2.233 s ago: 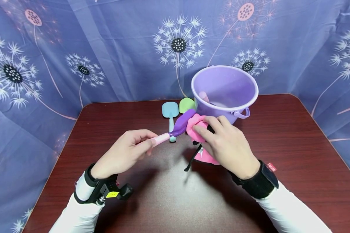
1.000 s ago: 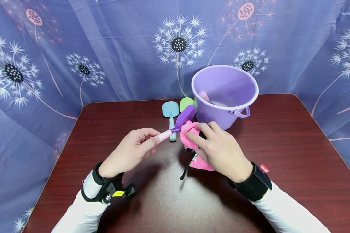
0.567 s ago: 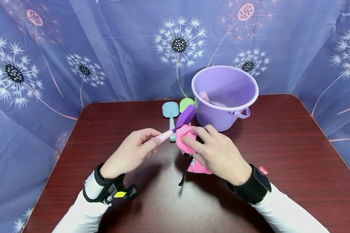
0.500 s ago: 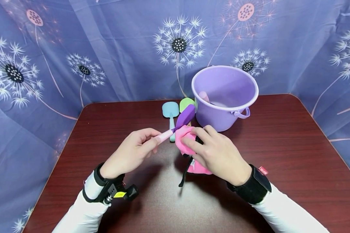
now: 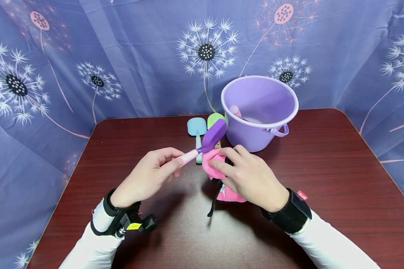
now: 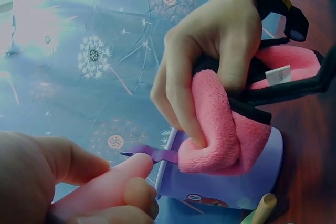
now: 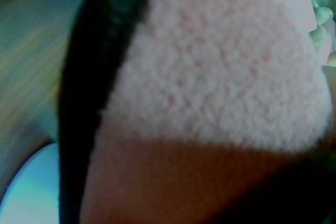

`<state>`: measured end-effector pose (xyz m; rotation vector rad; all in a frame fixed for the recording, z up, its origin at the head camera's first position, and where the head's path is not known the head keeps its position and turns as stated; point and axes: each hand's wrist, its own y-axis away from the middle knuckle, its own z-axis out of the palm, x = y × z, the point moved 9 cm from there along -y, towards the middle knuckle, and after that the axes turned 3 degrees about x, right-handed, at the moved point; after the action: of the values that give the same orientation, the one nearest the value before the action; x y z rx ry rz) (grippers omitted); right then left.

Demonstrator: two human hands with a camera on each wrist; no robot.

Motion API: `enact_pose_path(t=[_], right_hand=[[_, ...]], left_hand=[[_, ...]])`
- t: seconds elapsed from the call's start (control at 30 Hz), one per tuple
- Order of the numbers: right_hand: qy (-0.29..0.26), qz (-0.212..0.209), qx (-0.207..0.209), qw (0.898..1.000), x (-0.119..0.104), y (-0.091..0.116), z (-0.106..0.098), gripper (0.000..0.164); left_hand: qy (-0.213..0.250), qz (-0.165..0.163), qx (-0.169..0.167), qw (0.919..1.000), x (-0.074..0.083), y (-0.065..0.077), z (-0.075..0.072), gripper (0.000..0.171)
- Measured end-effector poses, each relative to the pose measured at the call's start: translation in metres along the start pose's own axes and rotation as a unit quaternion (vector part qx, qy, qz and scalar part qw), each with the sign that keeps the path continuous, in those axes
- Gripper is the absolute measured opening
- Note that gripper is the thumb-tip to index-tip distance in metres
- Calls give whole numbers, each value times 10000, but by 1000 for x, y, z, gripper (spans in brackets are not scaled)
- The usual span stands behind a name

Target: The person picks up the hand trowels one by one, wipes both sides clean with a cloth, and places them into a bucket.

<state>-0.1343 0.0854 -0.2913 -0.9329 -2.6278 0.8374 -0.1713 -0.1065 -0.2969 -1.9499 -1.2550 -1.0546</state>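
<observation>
My left hand [image 5: 151, 173] pinches the pale pink handle of a toy shovel [image 5: 214, 135], whose purple blade points up and away to the right. In my right hand [image 5: 256, 175] is a bunched pink fluffy cloth [image 5: 211, 164] with black edging, held against the lower part of the blade near its neck. Part of the cloth and a black strap hang below that hand. The left wrist view shows the cloth [image 6: 215, 129] folded over the purple metal beyond the handle [image 6: 105, 187]. Blurred cloth [image 7: 220, 66] fills most of the right wrist view.
A light purple bucket [image 5: 250, 138] stands at the back right, with a pink handle end [image 5: 235, 111] inside it. Left of it lie a light blue shovel [image 5: 196, 127] and a partly hidden green one [image 5: 216, 118]. A patterned curtain [image 5: 138, 56] hangs behind the brown table [image 5: 340, 157].
The cloth and my right hand have shifted left and nearer to me, from the blade's tip down to its neck. Lately the blade has turned, showing more of its face.
</observation>
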Motion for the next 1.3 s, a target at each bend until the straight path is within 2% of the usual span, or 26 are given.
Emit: enact_pose_path(t=[0.43, 0.57, 0.9, 1.3], right_hand=[[-147, 849, 269, 9959, 30, 5, -7, 31], [-83, 1022, 331, 9942, 36, 7, -9, 36], [89, 1287, 463, 9906, 44, 9, -17, 48], [161, 1369, 499, 9892, 45, 9, -22, 46]], left_hand=[[-111, -19, -68, 9999, 3, 5, -5, 17], [-104, -43, -92, 9999, 2, 5, -5, 16], [-59, -81, -123, 9999, 3, 6, -6, 15], [-24, -148, -67, 9999, 2, 5, -5, 16]])
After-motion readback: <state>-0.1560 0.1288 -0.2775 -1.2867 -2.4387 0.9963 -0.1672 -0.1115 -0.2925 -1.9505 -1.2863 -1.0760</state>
